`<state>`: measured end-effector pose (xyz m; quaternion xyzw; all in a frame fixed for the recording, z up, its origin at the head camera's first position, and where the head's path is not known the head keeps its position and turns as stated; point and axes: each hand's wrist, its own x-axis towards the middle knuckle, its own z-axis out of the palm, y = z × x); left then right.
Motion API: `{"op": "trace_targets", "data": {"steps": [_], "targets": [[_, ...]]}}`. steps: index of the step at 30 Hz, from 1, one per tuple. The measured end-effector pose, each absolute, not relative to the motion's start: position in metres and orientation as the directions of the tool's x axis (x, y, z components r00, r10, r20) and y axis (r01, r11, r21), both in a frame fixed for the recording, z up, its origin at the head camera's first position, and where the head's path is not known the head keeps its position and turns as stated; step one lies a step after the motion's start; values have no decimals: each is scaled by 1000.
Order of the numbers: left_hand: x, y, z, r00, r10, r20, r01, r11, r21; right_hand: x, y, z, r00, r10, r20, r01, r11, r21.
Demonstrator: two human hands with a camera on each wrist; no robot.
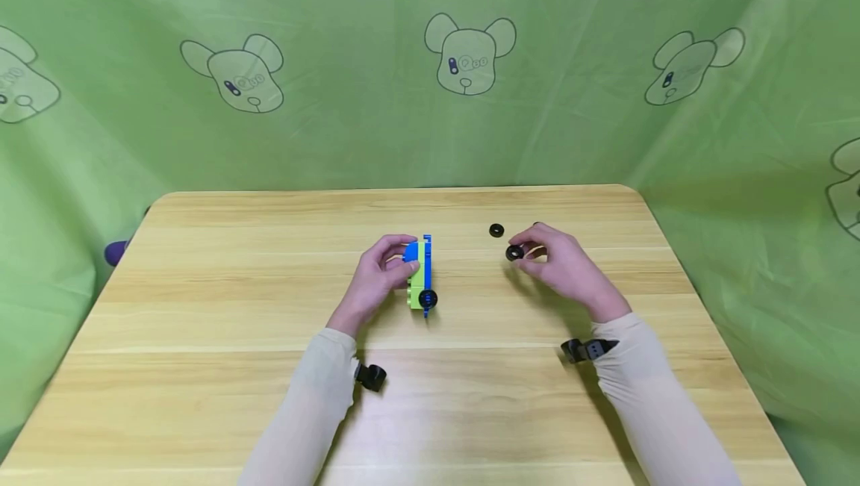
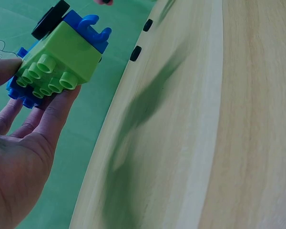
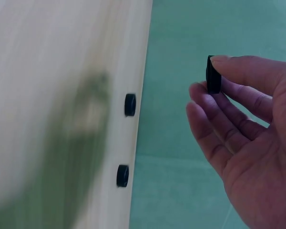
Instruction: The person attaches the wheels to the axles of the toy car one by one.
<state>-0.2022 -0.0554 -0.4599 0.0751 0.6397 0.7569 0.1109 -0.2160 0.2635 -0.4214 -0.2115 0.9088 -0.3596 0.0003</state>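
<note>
Assembly judged part-done: one black wheel with a blue hub [image 1: 428, 298] is seated at the near end of the lime-green and blue plastic block vehicle [image 1: 420, 277], and whether its hidden side carries another cannot be told. Left hand [image 1: 372, 273] is clamped on the vehicle, which lies between thumb and fingers. Right hand [image 1: 564, 266] pinches an unfitted black ring [image 3: 213, 76] well apart to the vehicle's right, and two loose black rings [image 3: 130, 105], also unfitted, lie on the pale wooden tabletop [image 1: 470, 411], right of the vehicle and towards its far end.
</note>
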Motion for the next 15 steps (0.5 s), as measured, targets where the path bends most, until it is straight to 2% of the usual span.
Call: {"op": "trace_targets", "data": {"steps": [15], "targets": [[-202,-52,-460,-969,248,-22,-69,-182,981,-209,237,-409,-884,-427,191,-441,627,-642]]}}
